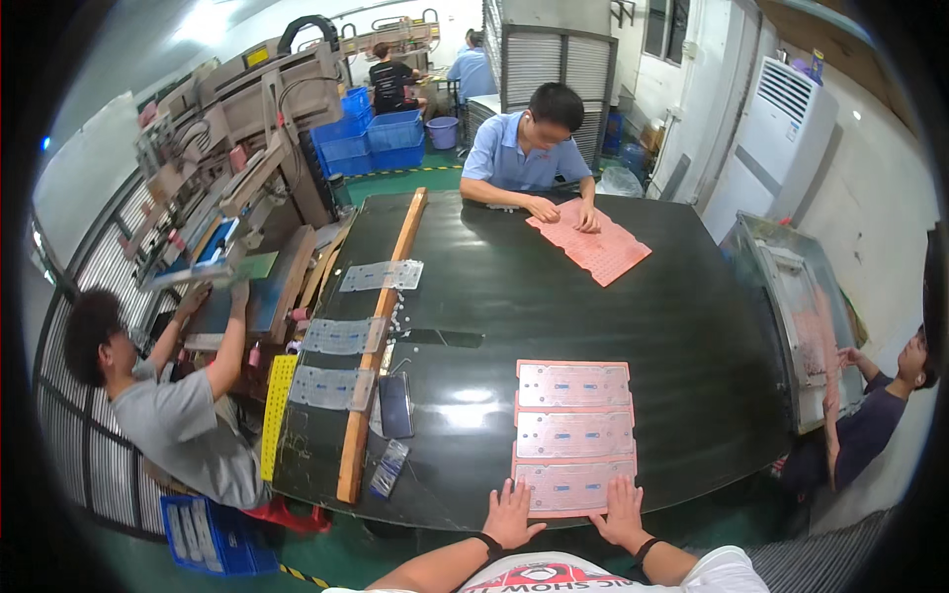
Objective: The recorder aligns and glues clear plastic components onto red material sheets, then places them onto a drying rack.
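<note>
- Along the near side of the black table (712,326), at six o'clock, lay the focus: a pink board (573,409) carrying three silvery panels (575,426)!
- Down at the board's seven o'clock came the left hand (511,516), open, fingers fanned at the corner, clenching nothing.
- Matching it at five o'clock, the right hand (621,511) was open too, fingertips over the end of the nearest panel.
- Good handling here, I judged, called for light, equal pressure from both palms, so that neither corner kicked up or skewed.
- Fingertips were best kept to the rim, clear of the blue slots (592,436); a heavy thumb could have nudged a panel out of line.
- And what a tidy sight: three oblong panels stacked from twelve to six o'clock, pale and slightly shiny, each with two blue slots either side of its centre.
- Pink showed between them in thin strips, and the board's outline had small notches at its sides.
</note>
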Tool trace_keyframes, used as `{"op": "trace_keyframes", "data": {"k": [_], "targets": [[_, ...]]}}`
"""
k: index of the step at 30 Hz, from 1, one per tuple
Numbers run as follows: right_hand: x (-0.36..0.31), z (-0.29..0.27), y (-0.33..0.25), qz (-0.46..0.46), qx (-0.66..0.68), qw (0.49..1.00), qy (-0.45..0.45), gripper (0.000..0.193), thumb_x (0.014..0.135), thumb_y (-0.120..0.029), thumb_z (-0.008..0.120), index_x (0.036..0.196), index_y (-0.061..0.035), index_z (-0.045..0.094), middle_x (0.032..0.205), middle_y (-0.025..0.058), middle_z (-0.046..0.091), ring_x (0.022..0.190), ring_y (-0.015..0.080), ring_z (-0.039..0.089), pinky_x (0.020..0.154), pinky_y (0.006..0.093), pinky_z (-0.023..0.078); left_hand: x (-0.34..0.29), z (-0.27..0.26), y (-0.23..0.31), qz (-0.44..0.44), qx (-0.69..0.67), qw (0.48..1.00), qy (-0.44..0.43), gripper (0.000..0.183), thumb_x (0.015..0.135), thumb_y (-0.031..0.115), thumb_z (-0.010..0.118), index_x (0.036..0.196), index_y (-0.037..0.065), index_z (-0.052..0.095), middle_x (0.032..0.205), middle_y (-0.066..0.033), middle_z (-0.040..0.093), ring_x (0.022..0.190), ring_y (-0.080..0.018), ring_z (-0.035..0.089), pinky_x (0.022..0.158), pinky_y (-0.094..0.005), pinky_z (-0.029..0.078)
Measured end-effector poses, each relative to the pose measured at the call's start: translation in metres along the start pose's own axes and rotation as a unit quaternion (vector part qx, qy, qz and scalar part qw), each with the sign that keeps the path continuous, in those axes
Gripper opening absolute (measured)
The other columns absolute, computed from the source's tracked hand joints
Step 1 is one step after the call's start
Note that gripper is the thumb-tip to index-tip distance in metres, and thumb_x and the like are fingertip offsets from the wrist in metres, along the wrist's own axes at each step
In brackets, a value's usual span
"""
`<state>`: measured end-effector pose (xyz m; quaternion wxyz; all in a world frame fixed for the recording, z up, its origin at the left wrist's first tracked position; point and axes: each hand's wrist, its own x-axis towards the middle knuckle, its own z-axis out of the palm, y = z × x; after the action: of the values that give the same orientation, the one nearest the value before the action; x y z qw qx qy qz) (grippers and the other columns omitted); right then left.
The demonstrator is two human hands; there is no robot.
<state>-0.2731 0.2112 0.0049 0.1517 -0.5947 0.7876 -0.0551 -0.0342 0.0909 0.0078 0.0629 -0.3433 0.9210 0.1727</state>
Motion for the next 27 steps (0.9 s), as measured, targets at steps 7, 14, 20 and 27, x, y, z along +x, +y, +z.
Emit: {"op": "trace_keyframes", "data": {"k": [7,14,20,27], "targets": [[0.056,0.004,-0.044,-0.164,0.046,0.985,0.024,0.076,0.081,-0.041,0.057,0.133,0.0079,0.033,0.143,0.0307,0.023,0.135,0.0435,0.019,0.109,0.0569,0.011,0.001,-0.008,0.009,-0.068,0.027,0.997,0.027,0.089,0.082,0.061,0.049,0.14,-0.003,0.028,0.148,-0.02,0.022,0.135,-0.0425,0.02,0.103,-0.0628,0.019],[0.038,-0.031,-0.011,0.001,0.028,1.0,-0.004,0.078,0.081,-0.034,0.059,0.138,0.0073,0.026,0.147,0.027,0.019,0.138,0.0414,0.012,0.112,0.051,0.008,0.006,-0.003,0.038,-0.159,0.024,0.986,0.048,0.091,0.081,0.065,0.047,0.139,-0.003,0.03,0.145,-0.0225,0.028,0.136,-0.0371,0.022,0.106,-0.0589,0.018],[0.041,-0.005,0.008,0.026,0.002,0.999,-0.021,0.087,0.082,-0.043,0.055,0.141,0.0079,0.018,0.149,0.0245,0.016,0.141,0.0373,0.006,0.112,0.0504,0.007,0.067,0.0,0.093,0.128,-0.206,0.969,-0.057,0.086,0.081,0.052,0.055,0.136,-0.009,0.031,0.142,-0.0283,0.029,0.134,-0.0405,0.025,0.109,-0.0503,0.017],[0.044,-0.027,-0.002,0.022,-0.124,0.986,-0.111,0.087,0.082,-0.044,0.052,0.143,0.0066,0.016,0.151,0.0228,0.011,0.142,0.0341,0.001,0.113,0.049,0.003,0.104,0.014,0.098,0.08,-0.2,0.976,0.037,0.092,0.082,0.06,0.044,0.141,-0.008,0.02,0.149,-0.0243,0.019,0.14,-0.0333,0.015,0.112,-0.0467,0.014]]}}
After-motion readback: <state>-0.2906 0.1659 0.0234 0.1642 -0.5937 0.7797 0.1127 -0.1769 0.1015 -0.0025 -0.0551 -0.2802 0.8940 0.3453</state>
